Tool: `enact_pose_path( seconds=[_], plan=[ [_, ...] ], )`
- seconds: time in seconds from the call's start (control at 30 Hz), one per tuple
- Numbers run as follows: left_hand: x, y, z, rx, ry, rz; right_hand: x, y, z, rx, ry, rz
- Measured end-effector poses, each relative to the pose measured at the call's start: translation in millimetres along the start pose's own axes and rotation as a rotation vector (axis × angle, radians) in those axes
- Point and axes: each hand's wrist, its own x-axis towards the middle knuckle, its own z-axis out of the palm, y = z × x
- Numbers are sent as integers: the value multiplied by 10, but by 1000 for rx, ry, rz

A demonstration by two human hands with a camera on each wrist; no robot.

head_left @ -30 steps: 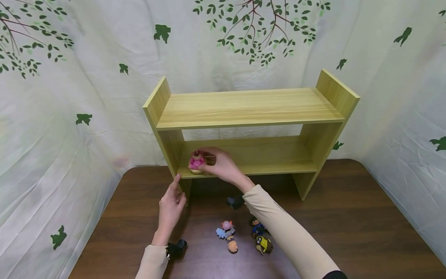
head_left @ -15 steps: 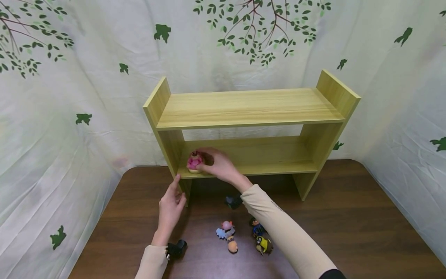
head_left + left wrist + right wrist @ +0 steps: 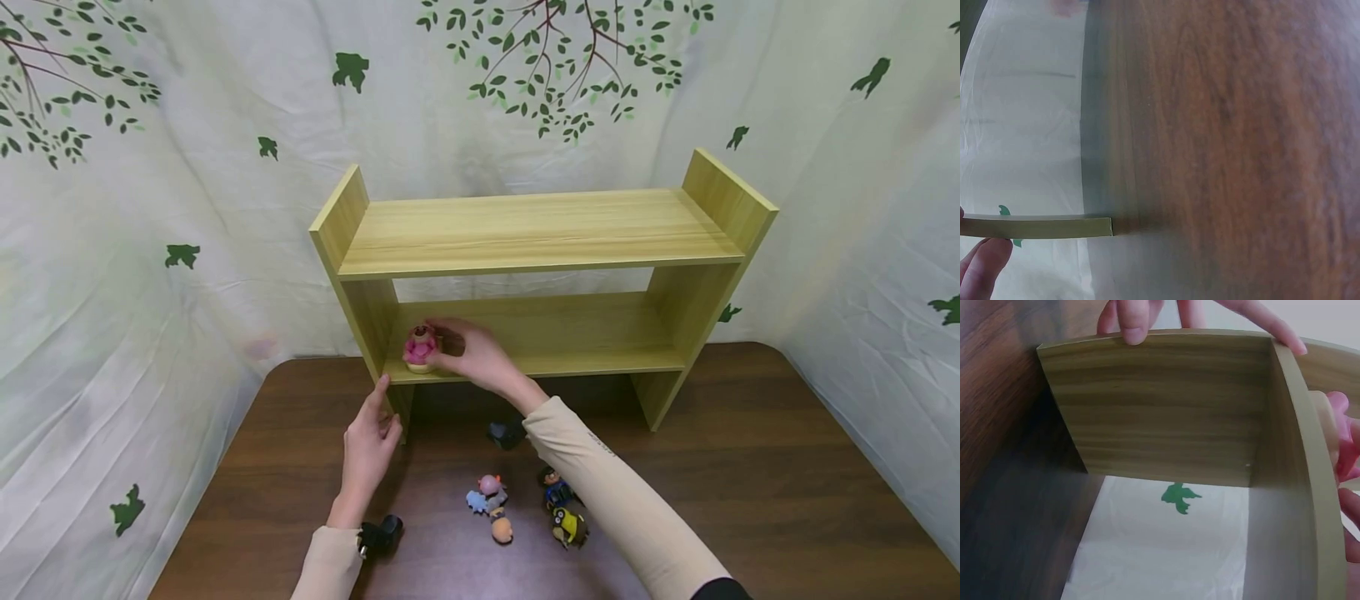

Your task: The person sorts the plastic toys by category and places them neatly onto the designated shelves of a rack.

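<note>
A pink bear figurine [image 3: 420, 348] on a pale round base stands at the left end of the middle shelf board [image 3: 570, 333]. From its right side my right hand [image 3: 480, 360] holds it between thumb and fingers. The right wrist view shows part of the pink figurine [image 3: 1342, 434] at the board's edge. My left hand [image 3: 367, 437] grips the left side panel of the wooden shelf [image 3: 1166, 406], its index fingertip at the corner where panel and board meet. Thumb and fingers lie on opposite faces of that panel.
Several small figurines lie on the brown table [image 3: 750, 483], among them a light blue one [image 3: 476, 501], a yellow one [image 3: 568, 527] and a blue-clad one [image 3: 556, 490]. The shelf's top board [image 3: 540, 225] spans above the right hand. A leaf-patterned white cloth [image 3: 225, 208] hangs behind.
The bear figurine has shifted very slightly left on the board, still held by my right hand. My left hand stays on the panel.
</note>
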Motion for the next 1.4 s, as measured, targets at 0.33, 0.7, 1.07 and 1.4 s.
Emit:
enact_pose_path(
  seconds=[0.33, 0.7, 1.07, 1.4],
  plan=[
    [11, -5, 6, 6, 8, 10, -100, -3, -105, 70, 32, 40],
    [-1, -14, 17, -2, 19, 5, -324, 12, -254, 124, 57, -9],
    [-13, -8, 25, -5, 21, -9, -557, -207, -444, 174, 75, 0],
    [-13, 4, 25, -9, 36, -7, -742, -262, -503, 205, 113, -9]
  ],
)
